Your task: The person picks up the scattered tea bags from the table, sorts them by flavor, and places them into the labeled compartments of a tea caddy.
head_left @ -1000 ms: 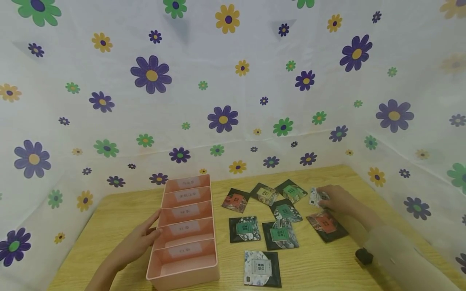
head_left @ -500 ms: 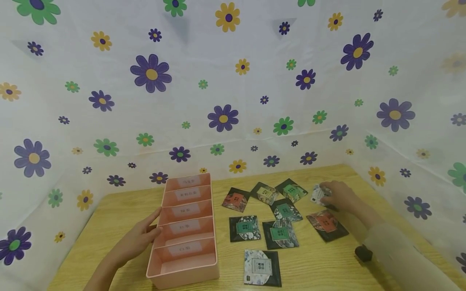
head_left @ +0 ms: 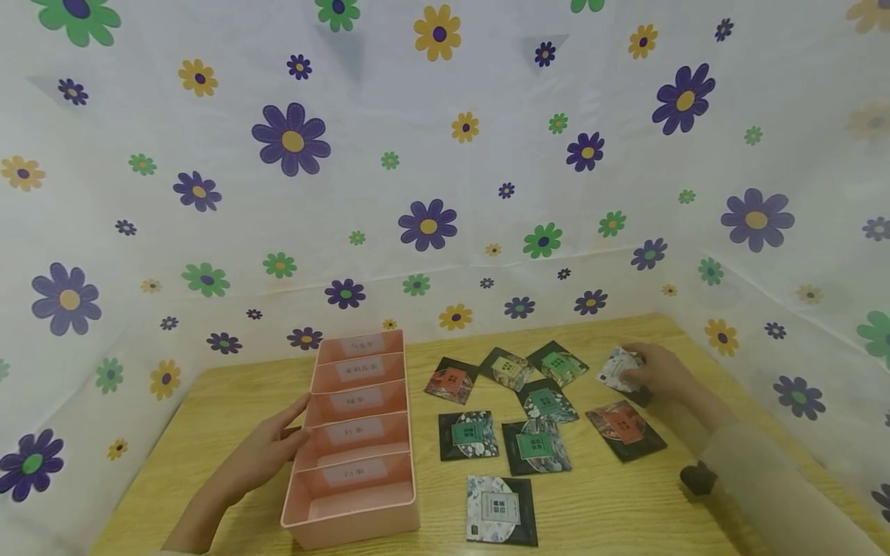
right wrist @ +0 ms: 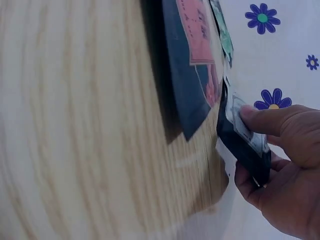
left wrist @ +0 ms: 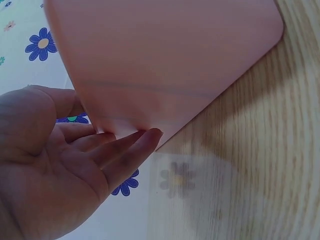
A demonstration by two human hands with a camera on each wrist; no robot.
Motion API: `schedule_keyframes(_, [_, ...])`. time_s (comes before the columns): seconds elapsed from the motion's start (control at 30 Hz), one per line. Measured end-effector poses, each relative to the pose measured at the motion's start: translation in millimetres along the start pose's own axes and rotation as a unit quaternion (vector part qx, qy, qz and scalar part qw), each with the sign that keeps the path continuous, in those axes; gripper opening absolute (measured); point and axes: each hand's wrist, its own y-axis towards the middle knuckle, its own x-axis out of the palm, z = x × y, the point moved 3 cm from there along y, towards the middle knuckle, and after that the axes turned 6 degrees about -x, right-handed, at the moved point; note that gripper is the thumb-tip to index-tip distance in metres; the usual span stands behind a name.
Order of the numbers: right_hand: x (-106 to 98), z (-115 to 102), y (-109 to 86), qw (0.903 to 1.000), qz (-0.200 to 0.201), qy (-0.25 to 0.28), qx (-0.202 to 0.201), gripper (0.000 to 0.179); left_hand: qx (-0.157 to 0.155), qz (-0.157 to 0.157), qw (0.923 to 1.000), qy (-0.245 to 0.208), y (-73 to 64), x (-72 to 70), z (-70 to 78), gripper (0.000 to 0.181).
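My right hand (head_left: 660, 378) pinches a white-and-black sachet (head_left: 618, 369) at the table's back right. In the right wrist view, thumb and fingers grip the sachet (right wrist: 240, 127) by its edge, tilted and clear of the wood at the near end. My left hand (head_left: 260, 455) rests against the left side of a pink divided box (head_left: 361, 525), its fingers fairly straight. In the left wrist view, the fingertips (left wrist: 152, 136) touch the box's outer wall (left wrist: 175, 55), and the thumb end is hidden behind the box's edge. Several compartments bear white labels.
Several flat sachets lie right of the box: a red one (head_left: 452, 380), a yellow one (head_left: 507, 371), green ones such as this green sachet (head_left: 467, 435), a white one (head_left: 501, 510) in front, and another red one (head_left: 626, 429) by my right arm. Flowered cloth (head_left: 473, 170) surrounds the table.
My right hand has shifted slightly right with the white-and-black sachet, whose face now shows more and tilts up. My left hand and the box stay in place.
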Motion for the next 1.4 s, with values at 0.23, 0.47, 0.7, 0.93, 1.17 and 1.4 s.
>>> schedule_keyframes(0.23, [-10.4, 4.2, -5.3, 0.9981, 0.010, 0.044, 0.041, 0.047, 0.002, -0.003, 0.9999, -0.010, -2.1, -0.1, -3.6, 0.068])
schedule_keyframes(0.47, [-25.8, 4.0, -11.0, 0.9945, 0.037, 0.078, 0.059, 0.046, 0.004, -0.020, 0.9997, -0.015, -2.2, -0.6, -5.9, 0.070])
schedule_keyframes(0.7, [-38.7, -12.5, -15.0, 0.9891, 0.054, 0.127, 0.051, 0.057, 0.011, -0.031, 0.9992, -0.022, -0.8, -1.8, -3.9, 0.070])
schedule_keyframes(0.93, [-41.0, -39.3, -12.0, 0.9873, 0.048, 0.151, 0.015, 0.057, 0.018, -0.039, 0.9988, -0.026, 1.6, -3.2, -4.0, 0.071])
schedule_keyframes(1.17, [-34.4, -70.0, -6.5, 0.9852, 0.050, 0.164, -0.003, 0.056, 0.001, -0.037, 0.9991, -0.020, 1.1, -1.7, -5.1, 0.072])
schedule_keyframes(1.4, [-25.3, -106.1, -1.5, 0.9687, 0.038, 0.245, -0.011, 0.047, -0.009, -0.034, 0.9992, -0.016, 0.4, -1.3, -5.0, 0.073])
